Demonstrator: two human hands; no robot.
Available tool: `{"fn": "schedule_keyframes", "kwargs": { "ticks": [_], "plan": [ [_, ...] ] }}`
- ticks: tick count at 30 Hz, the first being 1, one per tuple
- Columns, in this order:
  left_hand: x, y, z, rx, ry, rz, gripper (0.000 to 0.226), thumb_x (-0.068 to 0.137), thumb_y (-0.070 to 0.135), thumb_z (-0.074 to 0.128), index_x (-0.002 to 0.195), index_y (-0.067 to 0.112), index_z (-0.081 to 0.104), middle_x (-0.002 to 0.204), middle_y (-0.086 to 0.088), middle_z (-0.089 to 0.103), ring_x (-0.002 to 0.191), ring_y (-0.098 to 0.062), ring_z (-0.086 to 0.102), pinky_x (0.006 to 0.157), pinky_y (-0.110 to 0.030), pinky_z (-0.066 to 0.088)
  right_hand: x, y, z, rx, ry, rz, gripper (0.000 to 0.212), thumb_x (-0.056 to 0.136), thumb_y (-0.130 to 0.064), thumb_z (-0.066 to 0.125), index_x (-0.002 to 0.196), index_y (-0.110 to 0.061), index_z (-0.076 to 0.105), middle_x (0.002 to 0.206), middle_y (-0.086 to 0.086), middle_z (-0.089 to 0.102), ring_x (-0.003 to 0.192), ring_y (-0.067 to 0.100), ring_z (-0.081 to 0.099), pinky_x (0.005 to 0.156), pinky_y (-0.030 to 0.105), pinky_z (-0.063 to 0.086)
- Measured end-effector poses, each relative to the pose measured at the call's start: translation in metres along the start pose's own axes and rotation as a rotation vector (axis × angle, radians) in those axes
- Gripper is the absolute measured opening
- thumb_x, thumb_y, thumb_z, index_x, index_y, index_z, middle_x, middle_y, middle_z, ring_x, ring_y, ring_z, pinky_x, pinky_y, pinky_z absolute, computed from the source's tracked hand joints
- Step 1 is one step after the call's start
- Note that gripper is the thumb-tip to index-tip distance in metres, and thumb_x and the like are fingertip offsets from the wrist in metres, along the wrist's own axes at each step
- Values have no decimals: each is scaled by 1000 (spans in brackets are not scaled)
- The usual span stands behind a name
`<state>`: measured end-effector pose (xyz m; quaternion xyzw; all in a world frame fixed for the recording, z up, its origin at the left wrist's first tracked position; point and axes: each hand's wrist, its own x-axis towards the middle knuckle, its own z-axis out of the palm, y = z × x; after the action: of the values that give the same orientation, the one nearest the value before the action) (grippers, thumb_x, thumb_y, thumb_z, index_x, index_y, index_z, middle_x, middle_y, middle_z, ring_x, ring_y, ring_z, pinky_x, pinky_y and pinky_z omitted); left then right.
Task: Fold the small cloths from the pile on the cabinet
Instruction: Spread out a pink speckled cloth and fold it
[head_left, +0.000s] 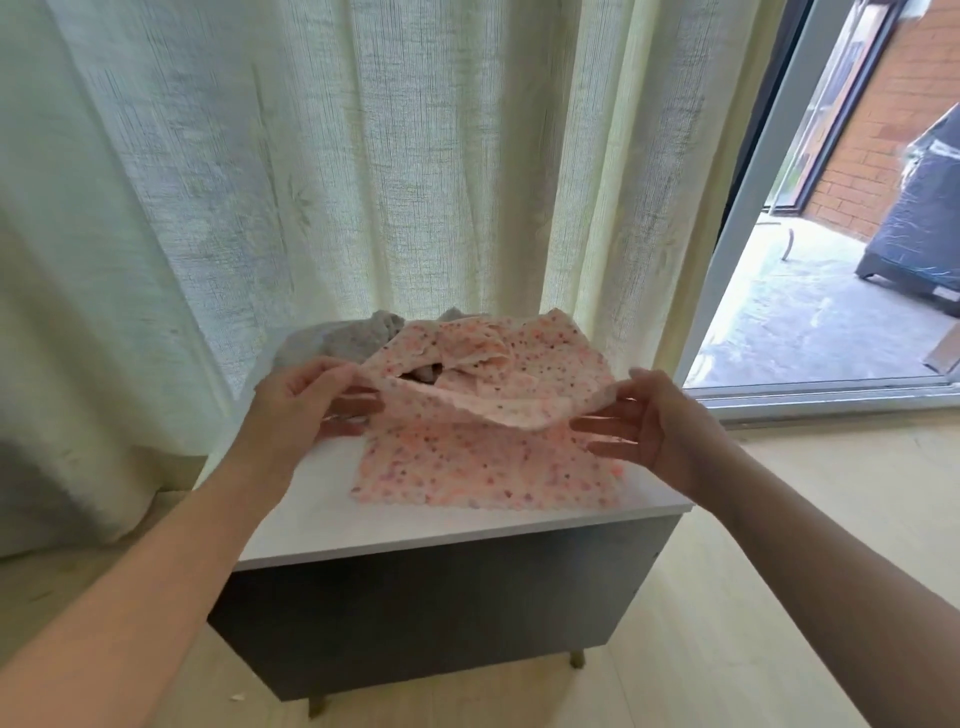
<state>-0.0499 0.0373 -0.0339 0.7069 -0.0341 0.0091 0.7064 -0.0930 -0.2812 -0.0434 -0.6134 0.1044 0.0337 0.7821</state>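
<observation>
I see both hands up over the cabinet (322, 514), each gripping one pink spotted cloth (545, 374). The left hand (298, 410) pinches the cloth's left corner between its thumb on top and its fingers underneath. The right hand (660, 423) pinches the right corner the same way, with the lower fingers stretched out below the edge. The held edge is lifted off the top and sags in the middle between the two hands, while the cloth's far part drapes back toward the pile (467, 348). Under the lifted edge a flat pink spotted layer (483, 467) lies spread on the near right part of the white top, its near edge close to the cabinet's front edge. I cannot tell whether that layer is the same cloth or a separate one. The pile sits at the far side of the top: crumpled pink spotted fabric in the centre, and a grey cloth (337, 338) at far left, partly hidden behind the left hand. The cabinet has a white top, a dark grey front and short legs, and it stands on a pale wood floor (727, 597). A cream curtain (311, 156) hangs right behind it. To the right there is a sliding door frame (753, 208), and beyond it a brick wall (883, 130) and a dark covered object (919, 223) outside.
</observation>
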Motion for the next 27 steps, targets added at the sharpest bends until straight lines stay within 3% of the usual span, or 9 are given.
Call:
{"fn": "schedule_keyframes", "kwargs": {
  "ticks": [3,7,9,11,15,19,23,27],
  "plan": [
    [-4,1,5,-146,98,11,27,94,21,58,73,8,70,75,-8,70,68,-19,66,67,-30,59,1,0,3,108,19,-3,51,99,-42,46,69,-7,69,76,11,70,67,21,69,59,32,59],
    [-11,-22,9,190,99,-203,14,85,8,70,77,3,61,81,-13,64,65,-17,65,64,-32,61,2,22,6,-144,77,79,13,90,-12,67,96,-1,63,101,16,67,80,24,71,64,38,61],
    [-16,-30,10,230,80,-275,14,82,2,73,85,5,59,90,-14,66,72,-21,68,64,-35,61,1,29,7,-164,116,65,15,83,1,71,95,-4,62,101,13,61,81,22,67,62,35,61],
    [-19,-29,9,165,74,-297,22,83,-4,69,97,7,57,95,-16,66,70,-25,71,54,-29,60,0,27,7,-155,143,46,19,84,5,69,97,-7,61,105,11,57,81,20,64,58,28,59],
    [-22,-23,6,246,46,-269,30,84,-3,69,105,12,55,84,-16,67,59,-27,71,52,-28,59,-5,22,5,-284,117,43,22,84,0,71,102,-11,63,111,15,58,85,21,63,61,26,57],
    [-23,-25,7,365,39,-248,28,85,-2,69,100,16,53,78,-16,67,52,-22,69,45,-25,56,-15,23,1,-539,94,19,23,81,-6,76,99,-15,66,99,12,61,81,22,63,69,29,58],
    [-21,-31,7,448,56,-225,29,85,-1,69,102,15,53,79,-17,68,54,-23,70,45,-24,54,-19,29,2,-705,121,-58,24,76,-13,80,94,-22,67,97,4,59,81,19,62,65,26,54],
    [-21,-35,9,632,79,-147,28,87,7,68,106,21,52,74,-9,69,50,-16,68,43,-21,48,-20,36,5,-789,160,-153,22,76,-14,80,91,-23,66,94,0,58,76,20,65,63,32,61]
  ]
}}
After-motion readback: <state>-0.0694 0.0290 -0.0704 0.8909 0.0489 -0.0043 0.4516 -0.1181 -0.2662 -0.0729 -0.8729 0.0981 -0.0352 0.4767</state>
